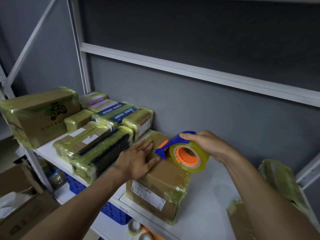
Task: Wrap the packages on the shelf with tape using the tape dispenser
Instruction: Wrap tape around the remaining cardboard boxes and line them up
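Pressing flat on the top of the cardboard package (161,181) at the centre of the frame, the left hand (138,158) lies with straight, spread fingers and grips nothing. The package sits on the white shelf (213,196), with its labelled front face toward the lower edge of the frame.

Its stiff cardboard should take firm pressure without buckling. The yellowish film already on its corners looks slick, so a palm on bare cardboard probably steadies it best.

The right hand (206,144), right of centre, curls over the blue arch of the tape dispenser (173,142) with the thumb on top. This hand-held plastic frame looks light and rigid, and the arch is the sensible hold, well back from the pointed cutter end. That tip rests on the package top, just beside the left fingertips. The tape roll (201,152) hangs over the package's right edge.

Wrapped packages (97,144) crowd the shelf at centre left, touching the package's left side.
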Tool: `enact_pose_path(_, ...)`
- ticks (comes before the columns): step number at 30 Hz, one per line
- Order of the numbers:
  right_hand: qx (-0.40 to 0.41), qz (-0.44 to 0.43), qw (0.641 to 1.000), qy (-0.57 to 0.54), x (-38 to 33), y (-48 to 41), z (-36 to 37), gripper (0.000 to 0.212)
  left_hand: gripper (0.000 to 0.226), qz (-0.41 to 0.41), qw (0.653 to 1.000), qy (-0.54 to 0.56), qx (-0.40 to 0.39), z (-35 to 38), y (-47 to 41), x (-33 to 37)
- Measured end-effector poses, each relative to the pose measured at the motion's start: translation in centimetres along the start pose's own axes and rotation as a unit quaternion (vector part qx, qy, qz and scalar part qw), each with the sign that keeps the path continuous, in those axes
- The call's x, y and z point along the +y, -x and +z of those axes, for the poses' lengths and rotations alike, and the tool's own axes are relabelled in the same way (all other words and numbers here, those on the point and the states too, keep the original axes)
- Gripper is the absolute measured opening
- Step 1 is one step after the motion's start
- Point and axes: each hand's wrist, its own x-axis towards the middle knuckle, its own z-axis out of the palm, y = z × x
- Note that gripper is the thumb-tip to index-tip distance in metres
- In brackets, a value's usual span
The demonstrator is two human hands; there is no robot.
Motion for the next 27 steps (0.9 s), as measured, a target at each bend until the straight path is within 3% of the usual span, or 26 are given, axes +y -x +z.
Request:
enact_pose_path(10, 0.014, 0.004, 1.000, 0.001, 0.7, 1.7, -3.3, 0.067, 0.083, 0.006, 1.000, -0.021, -0.017, -0.2, -0.2, 0.2)
enact_pose_path(15, 0.027, 0.010, 0.999, 0.018, 1.3, 1.8, -2.6, 0.055, 0.086, 0.021, 1.000, -0.007, -0.021, 0.1, -0.4, -0.3)
enact_pose_path(19, 0.019, 0.012, 1.000, 0.004, 1.1, 1.5, -2.1, 0.074, 0.076, -0.005, 0.999, -0.027, -0.016, -0.3, -1.1, -1.3)
enact_pose_path(23, 0.022, 0.007, 1.000, -0.004, 0.6, 0.9, -0.5, 0.075, 0.067, -0.008, 0.996, -0.073, -0.040, -1.1, -2.5, -3.0)
enact_pose_path(27, 0.029, 0.020, 0.999, 0.005, 0.6, 0.3, -0.2, 0.075, 0.059, -0.010, 0.998, -0.039, -0.047, -1.5, -2.9, -3.1)
